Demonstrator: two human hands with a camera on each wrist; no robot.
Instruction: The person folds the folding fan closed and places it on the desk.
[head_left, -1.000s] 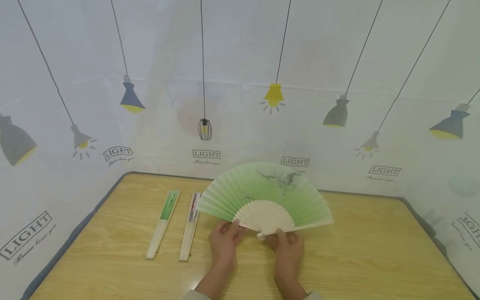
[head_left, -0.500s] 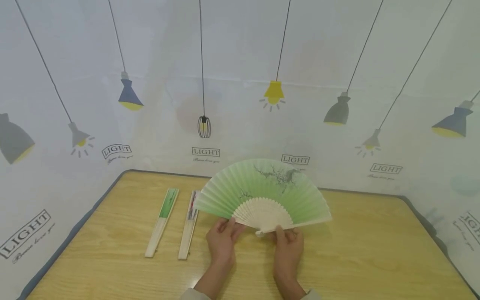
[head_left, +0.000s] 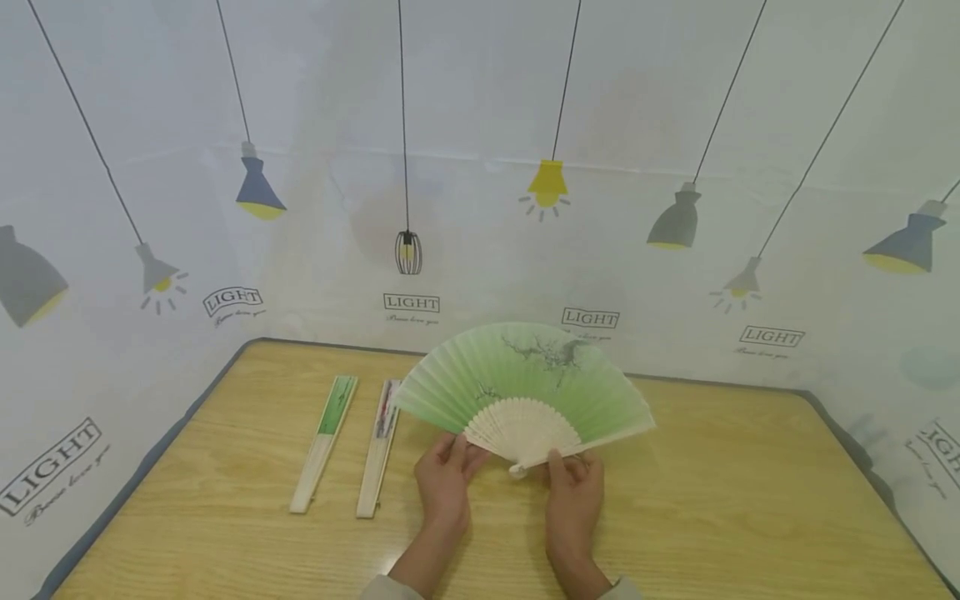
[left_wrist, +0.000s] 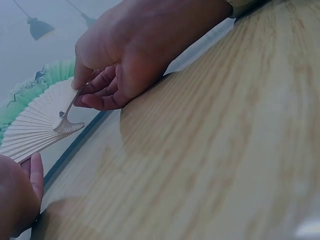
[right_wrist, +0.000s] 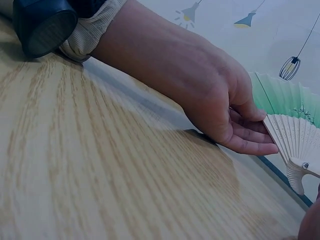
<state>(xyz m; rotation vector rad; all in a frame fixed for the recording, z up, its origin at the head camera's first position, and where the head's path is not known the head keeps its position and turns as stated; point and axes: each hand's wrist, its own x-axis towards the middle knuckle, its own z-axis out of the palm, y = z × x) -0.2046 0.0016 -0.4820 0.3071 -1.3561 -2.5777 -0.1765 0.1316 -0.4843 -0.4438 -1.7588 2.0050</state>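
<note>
An opened hand fan [head_left: 585,383] with pleated green-and-white leaf, dark branch print and pale ribs is held spread above the table, its pivot end toward the person. My left hand [head_left: 444,487] pinches the left outer rib between thumb and fingers. On the other side, my right hand [head_left: 574,508] pinches the right outer rib close to the pivot. The left wrist view shows the ribs [left_wrist: 37,125] fanned out from a metal pin, with the left hand's thumb on the edge. In the right wrist view, the right hand [right_wrist: 215,95] has its thumb on the opposite edge.
Two folded fans lie side by side on the wooden table [head_left: 720,500], left of the hands: one green-topped fan [head_left: 324,446], one fan with a red and dark print [head_left: 378,450]. A white curtain [head_left: 480,208] printed with lamps rises behind the table's far edge.
The fan's upper edge has tilted down slightly, and its right tip has shifted a little to the left. Both hands keep their grip. The folded fans have not moved on the table.
</note>
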